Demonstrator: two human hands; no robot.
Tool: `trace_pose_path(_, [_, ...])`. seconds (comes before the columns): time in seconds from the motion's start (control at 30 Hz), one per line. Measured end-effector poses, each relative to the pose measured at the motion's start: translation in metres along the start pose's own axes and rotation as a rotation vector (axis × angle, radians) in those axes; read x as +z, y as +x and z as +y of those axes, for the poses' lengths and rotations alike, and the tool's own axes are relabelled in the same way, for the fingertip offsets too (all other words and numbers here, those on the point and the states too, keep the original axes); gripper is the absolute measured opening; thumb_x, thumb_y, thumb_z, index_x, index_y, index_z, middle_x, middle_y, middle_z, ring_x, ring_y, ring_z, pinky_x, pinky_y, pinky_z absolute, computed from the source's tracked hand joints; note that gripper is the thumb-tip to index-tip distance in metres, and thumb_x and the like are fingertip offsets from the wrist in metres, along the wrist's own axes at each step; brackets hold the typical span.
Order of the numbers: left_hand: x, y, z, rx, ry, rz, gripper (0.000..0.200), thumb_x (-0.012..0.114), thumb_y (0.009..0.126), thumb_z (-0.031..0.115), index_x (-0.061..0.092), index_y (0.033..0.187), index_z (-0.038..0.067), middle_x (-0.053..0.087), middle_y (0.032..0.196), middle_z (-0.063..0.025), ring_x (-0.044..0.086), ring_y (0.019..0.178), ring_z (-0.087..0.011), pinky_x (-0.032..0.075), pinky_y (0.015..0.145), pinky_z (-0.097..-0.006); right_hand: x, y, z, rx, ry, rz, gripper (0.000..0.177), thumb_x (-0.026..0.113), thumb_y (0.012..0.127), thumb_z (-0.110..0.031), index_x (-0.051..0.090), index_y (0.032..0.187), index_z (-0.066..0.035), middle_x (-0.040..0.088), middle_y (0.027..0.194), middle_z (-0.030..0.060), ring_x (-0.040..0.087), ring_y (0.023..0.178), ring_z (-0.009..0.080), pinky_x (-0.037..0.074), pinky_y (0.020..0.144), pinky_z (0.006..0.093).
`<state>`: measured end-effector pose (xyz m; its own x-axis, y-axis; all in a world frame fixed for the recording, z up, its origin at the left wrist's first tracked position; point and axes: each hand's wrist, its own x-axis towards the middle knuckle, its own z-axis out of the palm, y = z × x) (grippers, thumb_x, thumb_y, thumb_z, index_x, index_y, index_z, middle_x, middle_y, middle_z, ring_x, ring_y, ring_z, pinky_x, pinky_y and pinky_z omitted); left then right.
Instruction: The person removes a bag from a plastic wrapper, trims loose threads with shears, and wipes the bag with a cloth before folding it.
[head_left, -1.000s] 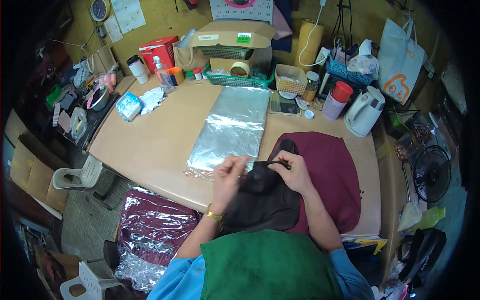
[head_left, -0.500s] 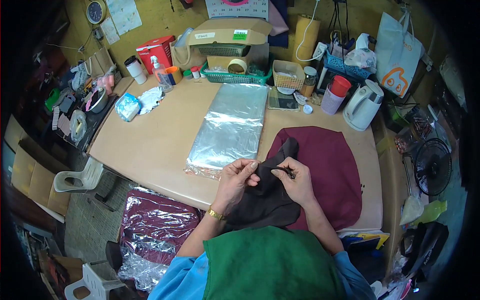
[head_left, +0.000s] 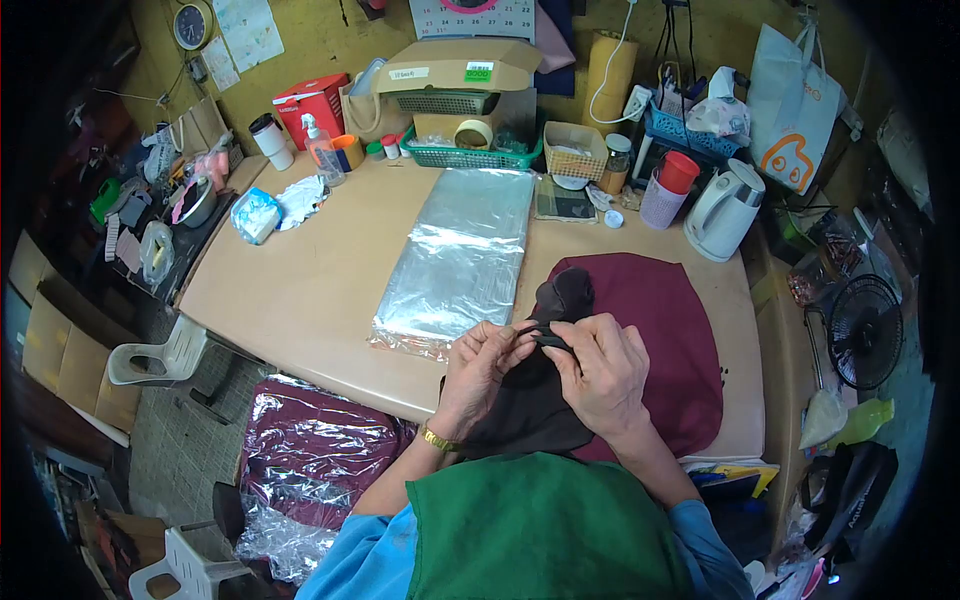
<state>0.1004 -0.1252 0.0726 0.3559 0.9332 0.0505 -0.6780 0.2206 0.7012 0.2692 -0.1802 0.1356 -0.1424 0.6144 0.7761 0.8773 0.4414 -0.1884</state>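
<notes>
Both hands pinch the dark brown fabric (head_left: pixel 530 405), which is bunched in front of my green apron. My left hand (head_left: pixel 477 362), with a gold watch (head_left: pixel 438 438) at the wrist, grips a folded edge between thumb and fingers. Close beside it, my right hand (head_left: pixel 604 372) is shut on the same edge, fingertips nearly meeting the left ones. A rounded bunch of the dark cloth sticks up beyond the fingers. Under and to the right of it spreads a maroon fabric piece (head_left: pixel 665 350) on the table (head_left: pixel 290 290).
A stack of clear plastic bags (head_left: pixel 455 265) lies left of the fabric. A white electric kettle (head_left: pixel 725 210) and a red cup (head_left: pixel 679 173) stand at the back right. Plastic-wrapped maroon goods (head_left: pixel 315 450) sit below the table's front edge. A green basket (head_left: pixel 475 157) holds boxes at the back.
My right hand has moved slightly and turned over the cloth, coming closer to my left. The left hand has shifted a little right. The far part of the dark fabric is now more bunched.
</notes>
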Motion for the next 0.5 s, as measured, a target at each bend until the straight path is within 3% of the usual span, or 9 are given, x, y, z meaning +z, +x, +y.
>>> trace_pose_path(0.13, [0.004,0.000,-0.001,0.019,0.055,0.020,0.017,0.057,0.101,0.011,0.061,0.092,-0.003,0.068,0.114,-0.0213,0.070,0.094,-0.0158,0.060,0.086,-0.0293,0.002,0.003,-0.003,-0.059,-0.002,0.035,0.024,0.079,0.072,-0.012,0.067,0.093,-0.010,0.052,0.078,0.0002,0.055,0.065,0.0166,0.034,0.059,0.0337])
trace_pose_path(0.3, [0.005,0.002,-0.005,0.053,0.124,-0.006,0.019,0.056,0.101,0.009,0.059,0.084,0.000,0.068,0.112,-0.0222,0.061,0.076,-0.0082,0.058,0.081,-0.0277,0.009,0.004,-0.002,-0.135,-0.069,0.053,0.017,0.074,0.076,-0.010,0.057,0.078,-0.010,0.048,0.072,0.0014,0.052,0.061,0.0164,0.033,0.056,0.0337])
trace_pose_path(0.43, [0.003,0.002,-0.009,0.067,0.135,0.022,0.020,0.056,0.101,0.008,0.058,0.083,0.000,0.068,0.111,-0.0220,0.056,0.071,-0.0069,0.058,0.081,-0.0281,0.010,0.002,-0.002,-0.154,-0.096,0.035,0.016,0.073,0.077,-0.010,0.057,0.077,-0.010,0.048,0.071,0.0022,0.050,0.059,0.0163,0.032,0.055,0.0333])
trace_pose_path(0.5, [0.001,0.002,-0.006,0.076,0.174,-0.050,0.019,0.056,0.101,0.009,0.058,0.085,0.000,0.068,0.110,-0.0214,0.062,0.077,-0.0095,0.058,0.081,-0.0289,0.009,0.001,-0.002,-0.128,-0.078,-0.009,0.017,0.074,0.078,-0.008,0.057,0.079,-0.008,0.050,0.072,0.0038,0.053,0.060,0.0179,0.035,0.054,0.0331])
